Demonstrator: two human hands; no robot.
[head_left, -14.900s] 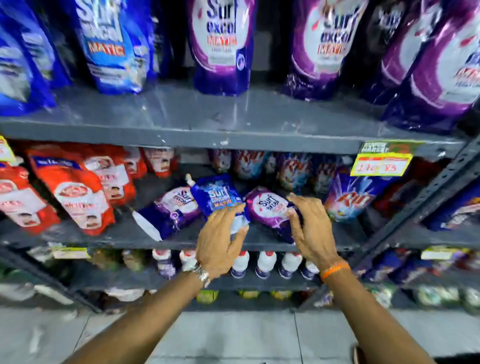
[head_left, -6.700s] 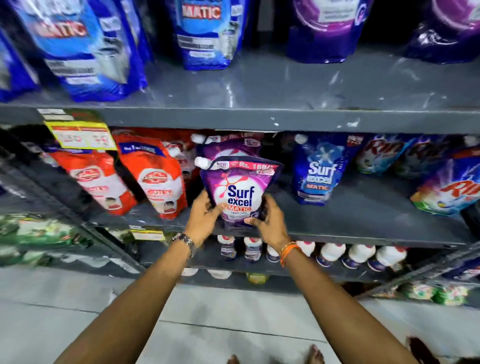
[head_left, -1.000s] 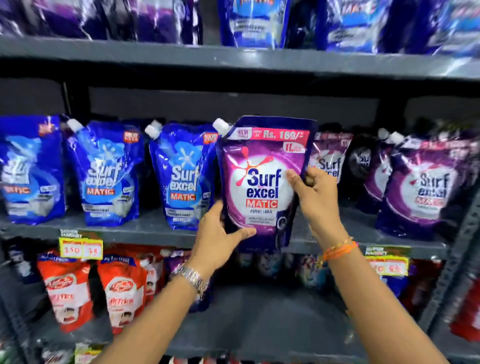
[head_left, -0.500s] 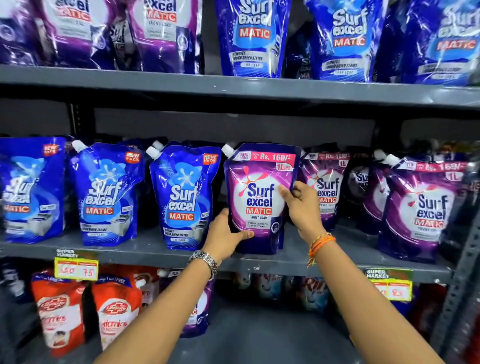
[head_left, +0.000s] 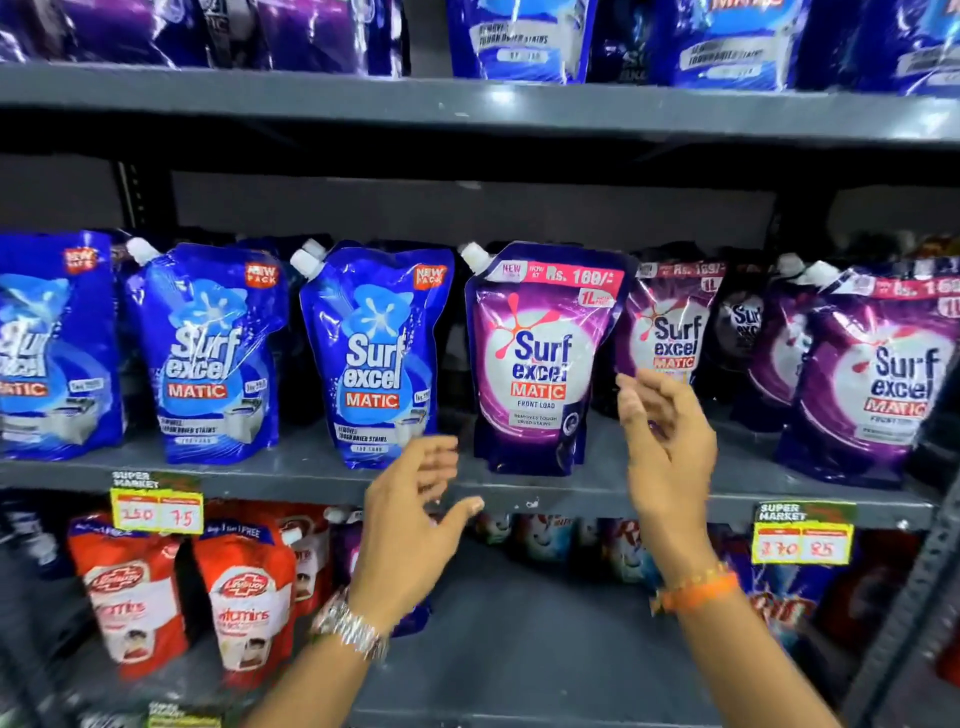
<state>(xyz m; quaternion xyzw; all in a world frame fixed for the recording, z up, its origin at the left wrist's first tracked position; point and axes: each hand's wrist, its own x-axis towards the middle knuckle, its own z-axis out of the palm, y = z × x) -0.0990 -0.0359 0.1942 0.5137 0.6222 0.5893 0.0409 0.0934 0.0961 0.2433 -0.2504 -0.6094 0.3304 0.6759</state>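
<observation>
Shelf (head_left: 613, 488): grey metal, lined along its length with upright pouches.
Left stretch of shelf: carried blue pouches (head_left: 371, 358), white spouts at their top corners.
Right stretch of shelf: crowded with other purple pouches (head_left: 878, 379), overlapping.
Shelf's front edge: bore yellow price tags (head_left: 157, 512).
Below shelf: stood red pouches (head_left: 244, 597).
Hidden: rear rows on shelf lost in shadow; fingers blurred.
Purple pouch (head_left: 540, 364): stood upright near shelf's front edge, about mid-length; glossy, white spout, pink price band, "Surf excel Matic Front Load".
Left hand (head_left: 410, 525): spread wide, empty, before shelf's front edge.
Right hand (head_left: 670, 441): loosely spread, empty, above shelf's front edge, covering a neighbouring pouch's lower part.
</observation>
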